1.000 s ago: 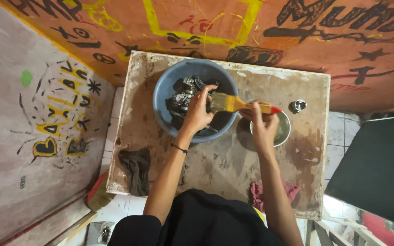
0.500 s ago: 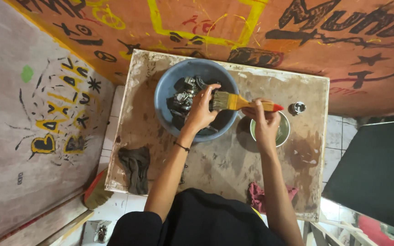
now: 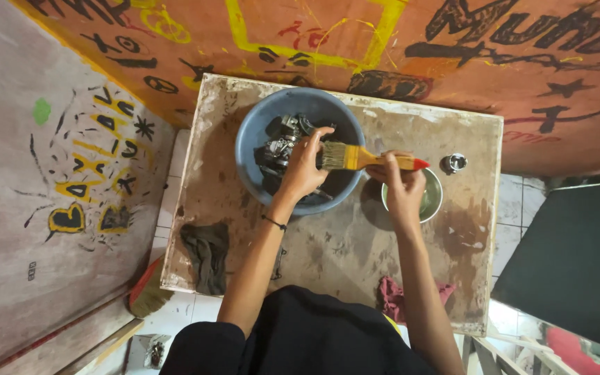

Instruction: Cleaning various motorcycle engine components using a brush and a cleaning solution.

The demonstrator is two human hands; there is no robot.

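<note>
The left hand (image 3: 303, 167) reaches into a blue bowl (image 3: 251, 135) that sits toward the far left corner of the worktop (image 3: 342, 250), its fingers closed on a dark metal part (image 3: 282, 142) lying among other greasy pieces (too tangled to tell apart). The right hand (image 3: 401, 184) is closed around the wooden handle of a paintbrush (image 3: 366, 158) with a red tip, held level so the bristles sit over the bowl's right rim, just beside the left fingers. Under the right hand stands a small metal bowl (image 3: 433, 201). A small shiny metal cup (image 3: 454, 163) stands near the right edge. A dark rag (image 3: 206, 257) lies at the near left corner, and a pink rag (image 3: 394, 295) lies at the near edge.
</note>
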